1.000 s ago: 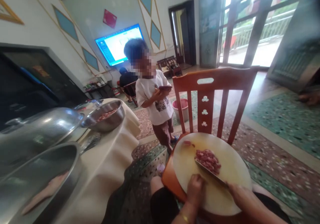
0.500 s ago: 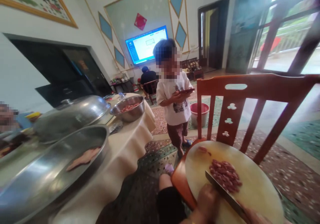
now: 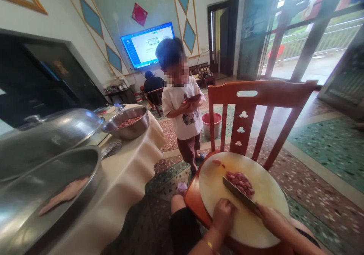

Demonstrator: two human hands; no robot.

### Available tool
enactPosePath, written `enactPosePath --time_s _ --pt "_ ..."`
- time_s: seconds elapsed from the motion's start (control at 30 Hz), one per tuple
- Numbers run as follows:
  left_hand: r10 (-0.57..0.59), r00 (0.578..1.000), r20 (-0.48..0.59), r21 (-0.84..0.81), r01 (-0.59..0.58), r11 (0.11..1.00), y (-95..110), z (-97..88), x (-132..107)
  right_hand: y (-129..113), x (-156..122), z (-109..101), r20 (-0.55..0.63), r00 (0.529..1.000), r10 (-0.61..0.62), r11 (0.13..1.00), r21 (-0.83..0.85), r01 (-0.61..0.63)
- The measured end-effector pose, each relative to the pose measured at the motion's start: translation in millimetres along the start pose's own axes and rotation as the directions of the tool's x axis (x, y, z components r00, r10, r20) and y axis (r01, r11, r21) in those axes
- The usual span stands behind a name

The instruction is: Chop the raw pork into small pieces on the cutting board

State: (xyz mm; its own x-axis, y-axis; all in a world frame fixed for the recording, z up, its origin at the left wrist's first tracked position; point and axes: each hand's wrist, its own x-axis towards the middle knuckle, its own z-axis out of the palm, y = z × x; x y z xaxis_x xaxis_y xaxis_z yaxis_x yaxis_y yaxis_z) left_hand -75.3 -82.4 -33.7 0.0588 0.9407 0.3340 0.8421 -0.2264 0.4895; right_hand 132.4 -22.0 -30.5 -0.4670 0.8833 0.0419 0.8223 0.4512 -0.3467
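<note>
A round, pale chopping board point(image 3: 264, 183) rests on the seat of a wooden chair. On it lies a heap of cut red meat point(image 3: 241, 183), with a small piece point(image 3: 216, 162) apart near the far left edge. My right hand point(image 3: 267, 217) is closed around the handle of a cleaver point(image 3: 239, 193), whose blade slants along the near side of the heap. Beside the blade, my left hand point(image 3: 224, 213) sits on the board's near left part with fingers curled in. Nothing shows in that hand.
The wooden chair's back point(image 3: 264, 94) rises beyond the board. A child point(image 3: 182, 111) stands close by, holding a dark device. To the left, a cloth-covered table point(image 3: 136, 149) bears a bowl of meat point(image 3: 125, 132) and a large metal basin point(image 3: 99, 168) with a meat slab. A bucket point(image 3: 212, 128) stands behind.
The view has swung right, so the room appears shifted left. My left hand has come slightly away from the blade. The cleaver stays against the meat heap.
</note>
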Motion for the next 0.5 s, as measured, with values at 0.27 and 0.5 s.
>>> enactPosePath --time_s 0.27,0.5 --pt "-0.124 0.992 -0.002 -0.185 0.121 0.975 8.9 -16.5 3.7 -26.1 -25.2 10.0 0.084 0.996 -0.013 1.000 -0.003 0.014" --pt "-0.497 0.867 0.019 -0.259 0.485 0.835 16.9 -6.9 17.6 -54.5 28.5 -101.6 0.052 0.998 -0.029 0.983 0.182 0.019"
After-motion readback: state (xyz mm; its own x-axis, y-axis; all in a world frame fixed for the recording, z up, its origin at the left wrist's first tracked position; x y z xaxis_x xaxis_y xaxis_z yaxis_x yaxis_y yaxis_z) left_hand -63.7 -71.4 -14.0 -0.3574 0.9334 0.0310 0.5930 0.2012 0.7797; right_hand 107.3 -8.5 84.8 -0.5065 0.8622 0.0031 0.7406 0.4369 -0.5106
